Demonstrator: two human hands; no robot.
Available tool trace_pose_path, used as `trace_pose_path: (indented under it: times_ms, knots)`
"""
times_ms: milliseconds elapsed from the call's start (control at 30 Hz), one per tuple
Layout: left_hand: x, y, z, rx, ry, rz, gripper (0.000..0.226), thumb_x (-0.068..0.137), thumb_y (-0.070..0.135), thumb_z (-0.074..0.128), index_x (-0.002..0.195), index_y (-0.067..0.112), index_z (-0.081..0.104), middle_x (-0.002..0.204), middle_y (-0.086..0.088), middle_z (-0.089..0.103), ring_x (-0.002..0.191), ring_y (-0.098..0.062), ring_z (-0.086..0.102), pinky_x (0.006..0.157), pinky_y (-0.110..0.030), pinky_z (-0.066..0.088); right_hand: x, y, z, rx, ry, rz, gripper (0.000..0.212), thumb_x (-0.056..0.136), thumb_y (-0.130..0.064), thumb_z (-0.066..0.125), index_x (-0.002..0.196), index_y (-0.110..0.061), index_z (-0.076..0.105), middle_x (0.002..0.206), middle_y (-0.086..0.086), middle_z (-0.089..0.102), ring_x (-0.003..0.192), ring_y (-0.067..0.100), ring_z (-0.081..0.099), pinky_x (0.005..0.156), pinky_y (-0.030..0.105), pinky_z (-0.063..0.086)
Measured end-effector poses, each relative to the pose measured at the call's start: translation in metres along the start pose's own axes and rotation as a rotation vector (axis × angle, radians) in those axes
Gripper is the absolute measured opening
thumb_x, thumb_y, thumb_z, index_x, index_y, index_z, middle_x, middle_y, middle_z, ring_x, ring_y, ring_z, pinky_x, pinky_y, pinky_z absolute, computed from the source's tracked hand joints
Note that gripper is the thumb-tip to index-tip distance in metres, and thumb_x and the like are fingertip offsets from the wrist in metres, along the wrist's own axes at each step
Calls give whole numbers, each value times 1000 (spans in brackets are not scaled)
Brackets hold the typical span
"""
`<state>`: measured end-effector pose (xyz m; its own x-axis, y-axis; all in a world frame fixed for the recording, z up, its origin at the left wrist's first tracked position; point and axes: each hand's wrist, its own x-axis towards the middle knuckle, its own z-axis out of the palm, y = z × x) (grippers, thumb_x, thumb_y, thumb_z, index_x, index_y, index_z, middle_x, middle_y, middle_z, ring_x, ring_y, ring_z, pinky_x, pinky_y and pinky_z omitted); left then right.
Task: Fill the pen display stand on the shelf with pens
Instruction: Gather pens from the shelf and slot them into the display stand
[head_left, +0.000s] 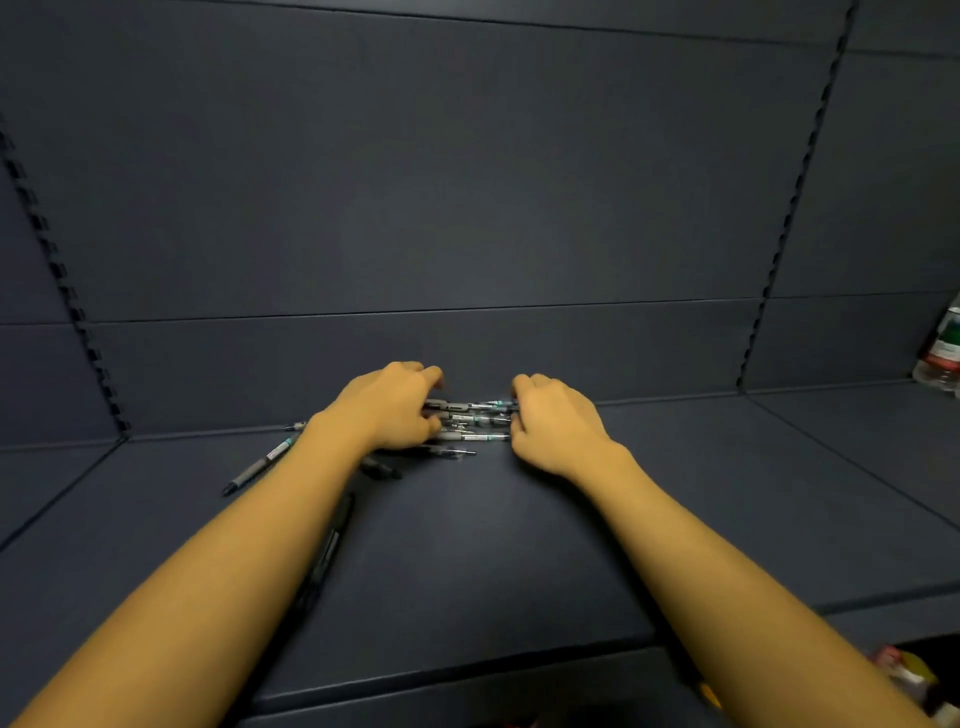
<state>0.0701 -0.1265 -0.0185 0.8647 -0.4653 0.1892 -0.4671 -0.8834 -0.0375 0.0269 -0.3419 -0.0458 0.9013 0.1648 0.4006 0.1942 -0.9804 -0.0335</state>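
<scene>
Gathering a bunch of pens (475, 421) on the shelf (519, 545), the left hand (395, 408) and right hand (553, 426) each curl their grip round opposite ends. Squeezing unevenly could spill loose pens sideways. Their long axes run left to right, tips toward the right.

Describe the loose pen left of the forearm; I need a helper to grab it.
On the dark shelf, look left of the left forearm. The grey pen lies there alone, slanting toward the back wall, apart from the pile between both hands.
</scene>
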Motion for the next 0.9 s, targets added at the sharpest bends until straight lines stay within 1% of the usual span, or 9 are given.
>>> trace_pose_path:
  times_ms: [100,200,333,400,500,600,700,900]
  knots:
    - [0,-4,6,-44,8,-24,54,87,42,63,137,30,46,131,5,53,114,-20,54,89,-41,53,5,0,9,-4,16,-48,23,96,-20,50,115,-8,52,113,11,59,99,32,57,72,35,41]
    - [2,-8,7,-43,-27,-18,56,82,43,67,133,33,48,127,10,53,115,-17,54,90,-41,52,10,-1,13,11,26,-72,21,95,-19,51,113,-8,51,113,12,59,100,32,56,73,35,38]
    - [8,-10,0,-28,-77,26,64,73,41,71,132,35,48,125,14,50,115,-14,52,90,-38,51,16,1,12,36,91,-53,20,95,-18,50,112,-8,52,111,11,58,99,31,56,72,33,36]
    - [11,-9,1,-28,-95,59,68,70,40,74,132,35,47,125,15,50,116,-12,50,93,-37,49,15,4,15,42,111,-34,21,96,-19,50,113,-9,52,111,10,58,99,30,55,72,33,36]
    - [16,-9,7,-38,-154,90,80,66,40,78,138,35,43,129,16,49,118,-10,47,97,-36,47,13,8,21,34,87,-16,20,96,-21,50,113,-11,51,112,7,58,100,27,55,72,31,34]
    - [24,-13,11,-53,-207,98,88,61,40,79,140,35,40,128,17,48,118,-10,46,98,-38,48,15,9,25,10,78,2,20,95,-20,50,112,-12,51,111,6,58,98,26,55,72,31,34]
    - [30,-15,16,-73,-211,97,86,60,39,78,138,35,42,123,18,49,115,-10,46,97,-38,49,17,8,26,-10,82,9,19,94,-19,50,111,-12,51,110,6,58,97,26,55,71,31,34]
    - [38,-12,23,-58,-207,104,76,68,35,78,136,24,46,124,7,45,115,-18,47,100,-37,45,17,5,28,17,110,-12,24,94,-18,49,117,-13,52,112,5,58,98,24,55,72,30,35]
